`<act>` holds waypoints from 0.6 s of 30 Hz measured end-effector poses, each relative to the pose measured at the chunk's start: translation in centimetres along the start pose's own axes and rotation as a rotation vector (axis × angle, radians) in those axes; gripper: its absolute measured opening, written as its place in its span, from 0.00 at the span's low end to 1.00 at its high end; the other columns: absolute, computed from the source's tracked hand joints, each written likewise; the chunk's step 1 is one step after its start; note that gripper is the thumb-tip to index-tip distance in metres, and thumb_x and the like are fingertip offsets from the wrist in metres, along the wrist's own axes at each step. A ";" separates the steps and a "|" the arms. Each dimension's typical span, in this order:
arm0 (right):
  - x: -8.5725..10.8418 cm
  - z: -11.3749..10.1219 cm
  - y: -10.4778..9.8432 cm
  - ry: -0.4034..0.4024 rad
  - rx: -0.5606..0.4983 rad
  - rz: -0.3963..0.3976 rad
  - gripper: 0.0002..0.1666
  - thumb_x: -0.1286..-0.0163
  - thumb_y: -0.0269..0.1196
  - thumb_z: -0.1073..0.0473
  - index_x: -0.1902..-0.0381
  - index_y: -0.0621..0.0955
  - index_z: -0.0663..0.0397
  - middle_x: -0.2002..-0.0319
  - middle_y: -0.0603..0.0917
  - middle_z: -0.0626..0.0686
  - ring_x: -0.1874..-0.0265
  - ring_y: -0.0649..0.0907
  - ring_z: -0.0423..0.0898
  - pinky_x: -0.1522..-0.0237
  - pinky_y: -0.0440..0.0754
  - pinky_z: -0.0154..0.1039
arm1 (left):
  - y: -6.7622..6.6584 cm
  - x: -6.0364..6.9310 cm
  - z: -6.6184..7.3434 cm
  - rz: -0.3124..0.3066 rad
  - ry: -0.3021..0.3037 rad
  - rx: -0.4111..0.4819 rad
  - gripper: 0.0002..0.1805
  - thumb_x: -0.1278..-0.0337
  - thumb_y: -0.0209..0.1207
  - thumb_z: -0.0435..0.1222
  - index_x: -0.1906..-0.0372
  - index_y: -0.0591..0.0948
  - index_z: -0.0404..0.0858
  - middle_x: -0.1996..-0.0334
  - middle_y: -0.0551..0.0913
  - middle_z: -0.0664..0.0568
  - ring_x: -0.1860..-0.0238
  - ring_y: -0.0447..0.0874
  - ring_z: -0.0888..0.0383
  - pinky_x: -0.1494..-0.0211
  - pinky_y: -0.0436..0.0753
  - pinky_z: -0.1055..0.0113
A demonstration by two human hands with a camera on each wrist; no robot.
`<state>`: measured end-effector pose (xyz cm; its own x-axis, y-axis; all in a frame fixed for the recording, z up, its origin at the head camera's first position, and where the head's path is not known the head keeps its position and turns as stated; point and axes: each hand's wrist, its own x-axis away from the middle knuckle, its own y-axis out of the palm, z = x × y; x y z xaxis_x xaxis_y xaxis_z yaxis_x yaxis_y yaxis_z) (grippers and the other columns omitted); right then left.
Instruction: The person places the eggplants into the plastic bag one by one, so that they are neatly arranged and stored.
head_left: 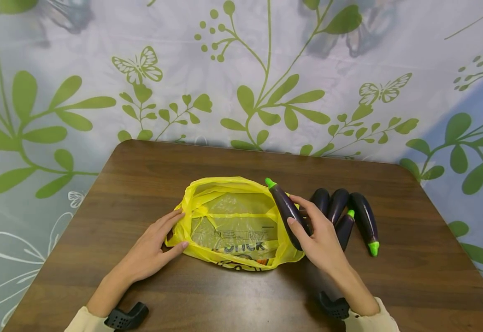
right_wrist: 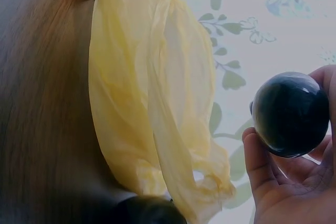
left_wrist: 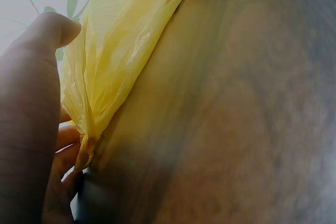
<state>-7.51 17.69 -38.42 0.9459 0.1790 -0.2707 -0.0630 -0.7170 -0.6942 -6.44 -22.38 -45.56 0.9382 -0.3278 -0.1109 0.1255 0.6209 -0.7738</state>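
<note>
A yellow plastic bag (head_left: 233, 263) lies on the table with its mouth spread, showing dark print inside. My left hand (head_left: 152, 249) touches the bag's left side, its fingers nearly straight and its thumb apart, at the front corner. In the left wrist view, the thumb meets the yellow film (left_wrist: 121, 40). My right hand (head_left: 322, 235) grips an eggplant (head_left: 286, 210) between thumb and fingers, over the bag's right rim, its green stem end pointing up and left. The right wrist view shows that eggplant's round dark end (right_wrist: 291, 114) beside the bag (right_wrist: 126, 87).
Several more eggplants lie in a group right of the bag, partly hidden by my right hand; the outermost eggplant (head_left: 364, 221) has its green stem toward me. The brown wooden table (head_left: 150, 161) ends at a patterned cloth (head_left: 175, 69) with leaves and butterflies.
</note>
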 end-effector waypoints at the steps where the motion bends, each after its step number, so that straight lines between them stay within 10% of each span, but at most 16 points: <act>1: 0.0 -0.1 0.1 0.002 0.000 -0.004 0.30 0.24 0.64 0.55 0.27 0.72 0.41 0.37 0.80 0.50 0.49 0.83 0.48 0.55 0.86 0.40 | 0.0 0.0 0.0 -0.001 0.000 -0.001 0.41 0.29 0.59 0.57 0.20 0.63 0.44 0.21 0.62 0.48 0.23 0.61 0.41 0.27 0.64 0.34; 18: -0.5 -1.2 1.9 0.014 -0.071 -0.079 0.31 0.22 0.61 0.52 0.25 0.70 0.40 0.32 0.76 0.50 0.45 0.83 0.49 0.51 0.86 0.45 | 0.0 -0.1 0.0 -0.002 -0.002 -0.007 0.41 0.30 0.59 0.57 0.20 0.63 0.44 0.21 0.62 0.48 0.23 0.61 0.41 0.27 0.64 0.34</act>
<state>-7.74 15.43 -38.74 0.9513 0.2277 -0.2078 0.0337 -0.7469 -0.6641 -6.49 -22.39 -45.57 0.9387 -0.3275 -0.1077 0.1255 0.6155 -0.7781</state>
